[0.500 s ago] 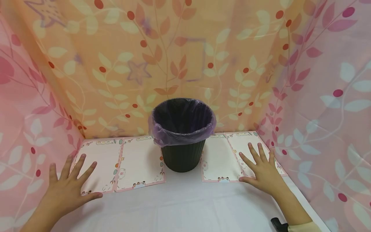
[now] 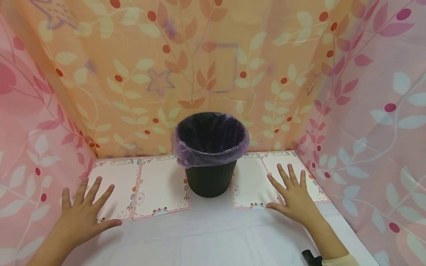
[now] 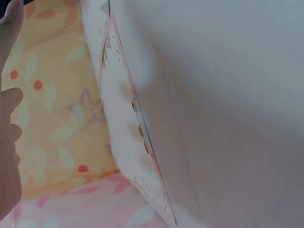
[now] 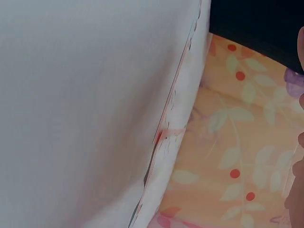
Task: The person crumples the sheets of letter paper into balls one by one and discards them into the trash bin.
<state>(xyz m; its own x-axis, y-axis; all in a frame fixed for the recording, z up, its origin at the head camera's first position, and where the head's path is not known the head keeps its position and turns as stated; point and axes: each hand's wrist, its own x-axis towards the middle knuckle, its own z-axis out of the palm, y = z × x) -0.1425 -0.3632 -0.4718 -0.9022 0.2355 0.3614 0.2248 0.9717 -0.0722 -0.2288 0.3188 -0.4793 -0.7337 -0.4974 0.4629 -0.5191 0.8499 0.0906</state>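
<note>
Fingers spread wide, my left hand (image 2: 81, 220) hovers over the front of the far-left paper sheet (image 2: 111, 188) and holds nothing. My right hand (image 2: 294, 199), likewise spread and holding nothing, is over the far-right sheet (image 2: 283, 166). Between the hands, farther back, a black ribbed bin (image 2: 209, 181) stands upright. A thin purple bag (image 2: 213, 158) lines it and folds over its rim; the bottom inside is too dark to make out. In the left wrist view, part of the left hand (image 3: 9, 156) shows at the left edge. Only fingertips of the right hand show in the right wrist view.
Two more pink-bordered sheets lie beside the bin, one on its left (image 2: 161, 188) and one on its right (image 2: 251, 184). A white cloth (image 2: 186, 236) covers the table. Leaf-patterned curtains (image 2: 133, 48) close off the back and both sides. A black strap piece (image 2: 311, 256) sits at the right wrist.
My right hand has shifted a little to the left. The left hand has drifted slightly to the right. The bin and the sheets have stayed in place.
</note>
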